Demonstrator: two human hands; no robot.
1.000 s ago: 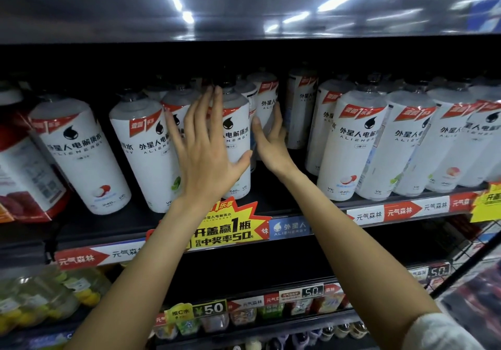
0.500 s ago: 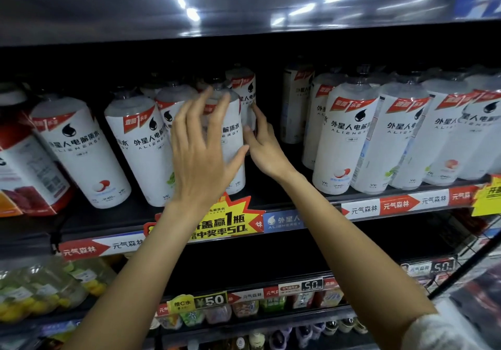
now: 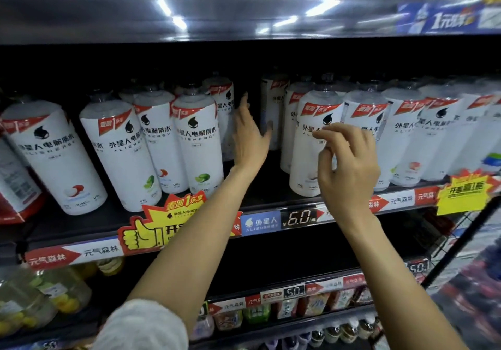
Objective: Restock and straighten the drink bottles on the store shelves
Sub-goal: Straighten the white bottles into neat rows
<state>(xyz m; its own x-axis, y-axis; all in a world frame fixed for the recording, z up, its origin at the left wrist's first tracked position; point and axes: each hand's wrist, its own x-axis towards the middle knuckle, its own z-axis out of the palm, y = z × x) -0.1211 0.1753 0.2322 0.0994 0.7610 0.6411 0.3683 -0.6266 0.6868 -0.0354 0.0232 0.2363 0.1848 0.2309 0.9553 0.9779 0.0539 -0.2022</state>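
With your left hand (image 3: 250,138) flat, fingers straight, in the centre-frame gap, curl your right hand's (image 3: 349,165) loosely bent, empty fingers round the coconut bottle (image 3: 309,149) and square its label forward

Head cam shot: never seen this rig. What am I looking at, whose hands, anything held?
No machine here: a person wears one camera on the head, looking forward and down at a store shelf. White drink bottles stand in rows on it, price tags along its edge. The left hand reaches, fingers straight, into the gap between bottle groups, holding nothing. The right hand hovers, fingers loosely curled, before a front-row bottle; no grip is visible.
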